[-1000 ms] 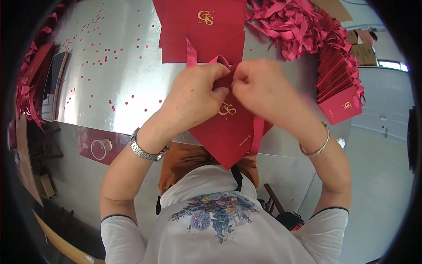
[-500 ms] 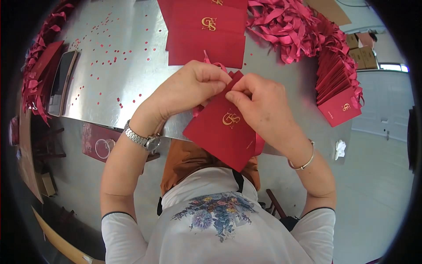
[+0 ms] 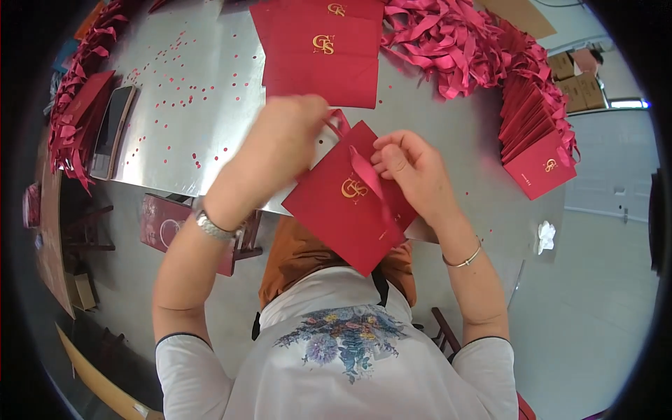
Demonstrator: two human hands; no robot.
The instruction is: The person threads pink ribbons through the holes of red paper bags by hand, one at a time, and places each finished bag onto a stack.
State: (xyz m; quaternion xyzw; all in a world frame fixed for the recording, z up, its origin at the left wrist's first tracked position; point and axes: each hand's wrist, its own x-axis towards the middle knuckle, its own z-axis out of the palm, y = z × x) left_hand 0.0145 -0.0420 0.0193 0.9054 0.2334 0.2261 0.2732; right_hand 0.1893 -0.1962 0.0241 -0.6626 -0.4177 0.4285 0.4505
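A red paper bag (image 3: 329,206) with gold lettering lies slanted before me, over the table edge and my lap. A pink ribbon (image 3: 364,171) hangs across its front, and a ribbon loop (image 3: 339,121) rises by its upper corner. My left hand (image 3: 297,126) is above the bag's left upper side, near that loop; motion smears its fingers. At the bag's upper right edge is my right hand (image 3: 409,161), its fingers curled in and thumb bent against them. What those fingers hold, if anything, is hidden.
Flat red bags (image 3: 322,77) lie ahead on the metal table (image 3: 210,126). Pink ribbons (image 3: 448,49) and a row of red bags (image 3: 535,168) fill the right side. At left are a phone (image 3: 112,133), more ribboned bags (image 3: 80,115) and red dots. A stool (image 3: 164,224) stands below.
My left hand has drawn away from the bag's top edge, up and leftward. My right hand has come slightly lower. A ribbon now lies across the bag's front.
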